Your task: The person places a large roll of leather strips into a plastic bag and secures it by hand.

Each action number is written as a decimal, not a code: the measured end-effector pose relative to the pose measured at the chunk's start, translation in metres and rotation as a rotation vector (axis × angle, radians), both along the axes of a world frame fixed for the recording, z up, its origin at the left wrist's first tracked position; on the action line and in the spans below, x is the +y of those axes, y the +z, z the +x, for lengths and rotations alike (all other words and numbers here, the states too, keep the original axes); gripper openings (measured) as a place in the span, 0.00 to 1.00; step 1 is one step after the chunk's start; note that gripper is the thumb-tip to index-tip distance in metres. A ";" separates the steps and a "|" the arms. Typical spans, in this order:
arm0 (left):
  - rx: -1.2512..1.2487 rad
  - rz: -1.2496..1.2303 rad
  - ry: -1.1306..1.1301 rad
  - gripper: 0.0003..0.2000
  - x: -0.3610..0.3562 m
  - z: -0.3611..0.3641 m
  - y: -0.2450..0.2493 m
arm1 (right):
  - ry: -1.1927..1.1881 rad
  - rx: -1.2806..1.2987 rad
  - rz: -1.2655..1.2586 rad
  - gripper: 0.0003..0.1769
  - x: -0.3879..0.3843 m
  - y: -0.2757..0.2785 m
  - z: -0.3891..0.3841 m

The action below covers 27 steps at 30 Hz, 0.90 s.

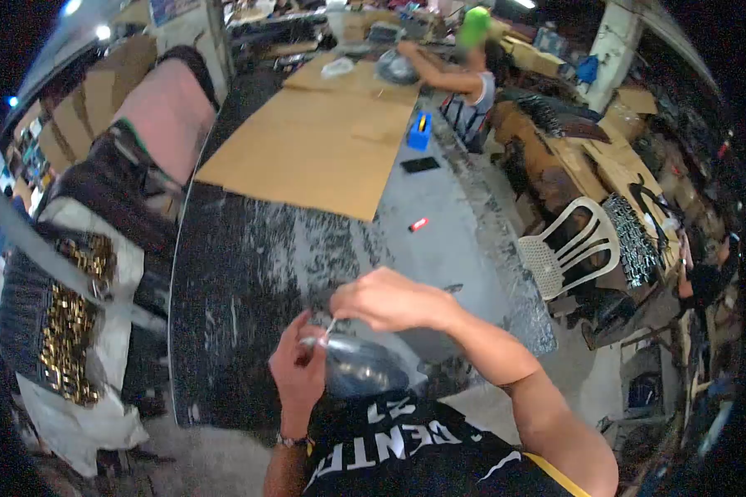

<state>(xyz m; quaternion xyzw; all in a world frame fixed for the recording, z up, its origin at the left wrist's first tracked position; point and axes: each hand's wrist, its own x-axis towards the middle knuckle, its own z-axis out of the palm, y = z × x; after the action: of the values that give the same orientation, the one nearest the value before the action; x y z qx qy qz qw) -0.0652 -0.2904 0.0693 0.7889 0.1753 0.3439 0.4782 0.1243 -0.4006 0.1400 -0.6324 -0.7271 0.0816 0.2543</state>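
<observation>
Close to my body on the dark table (224,290) lies a clear plastic bag (360,369) with something dark and rounded inside. My left hand (297,364) is closed around the bag's gathered neck, at its left end. Just above, my right hand (377,298) pinches a thin whitish strip (332,325) that runs down to the bag's neck. The fingers of both hands are only a short distance apart.
A large cardboard sheet (307,149) covers the table's far half. Right of it lie a blue box (419,131), a black phone (420,165) and a small red item (419,224). A person (468,83) handles another bag (396,68). A plastic chair (568,248) stands right.
</observation>
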 end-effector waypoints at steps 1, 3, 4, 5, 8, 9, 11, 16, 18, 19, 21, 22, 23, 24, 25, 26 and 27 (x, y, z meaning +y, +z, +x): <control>0.015 -0.087 -0.056 0.15 0.001 0.003 -0.003 | -0.018 -0.003 0.014 0.08 0.000 -0.007 0.001; -0.119 0.074 -0.067 0.13 0.005 0.014 -0.015 | -0.047 0.055 -0.002 0.08 0.005 -0.014 0.005; -0.104 0.064 -0.061 0.13 0.005 0.016 -0.018 | -0.099 0.093 -0.007 0.08 0.004 -0.018 0.004; -0.049 -0.164 -0.063 0.14 0.004 0.019 -0.019 | -0.099 0.102 -0.015 0.08 0.005 -0.021 0.000; -0.073 -0.510 -0.047 0.14 0.002 0.030 -0.030 | -0.450 -0.203 0.567 0.06 0.010 0.000 -0.020; -0.143 -0.631 -0.028 0.13 0.003 0.033 -0.035 | -0.451 -0.202 0.568 0.06 0.004 -0.006 -0.027; -0.151 -0.690 0.007 0.14 0.007 0.039 -0.042 | -0.733 -0.002 0.600 0.07 -0.012 -0.026 -0.043; -0.082 -0.687 0.095 0.15 0.010 0.045 -0.043 | -0.609 0.336 0.409 0.13 0.006 -0.087 -0.077; -0.104 -0.689 0.115 0.14 0.009 0.046 -0.043 | -0.574 0.393 0.521 0.15 0.015 -0.093 -0.082; -0.098 -0.686 0.117 0.14 0.010 0.044 -0.041 | -0.576 0.400 0.522 0.15 0.016 -0.096 -0.083; -0.072 -0.850 0.123 0.14 0.012 0.040 -0.032 | -0.570 0.451 0.520 0.16 0.018 -0.102 -0.084; -0.074 -0.847 0.125 0.14 0.013 0.040 -0.032 | -0.567 0.451 0.522 0.16 0.019 -0.102 -0.083; -0.078 -0.865 0.132 0.14 0.012 0.039 -0.033 | -0.554 0.465 0.514 0.16 0.019 -0.103 -0.083; -0.081 -0.884 0.142 0.14 0.012 0.037 -0.033 | -0.539 0.480 0.505 0.15 0.019 -0.104 -0.083; -0.085 -0.879 0.148 0.14 0.012 0.036 -0.032 | -0.531 0.483 0.508 0.15 0.021 -0.108 -0.082; -0.058 -0.871 0.161 0.13 0.011 0.034 -0.029 | -0.521 0.484 0.537 0.15 0.022 -0.110 -0.082; -0.031 -0.863 0.174 0.13 0.010 0.034 -0.027 | -0.511 0.484 0.566 0.15 0.023 -0.112 -0.081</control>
<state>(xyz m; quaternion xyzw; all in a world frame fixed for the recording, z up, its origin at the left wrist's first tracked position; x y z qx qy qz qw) -0.0316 -0.2809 0.0427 0.4939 0.3614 0.2898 0.7358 0.0431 -0.3779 0.0276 -0.6599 -0.4610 -0.0401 0.5920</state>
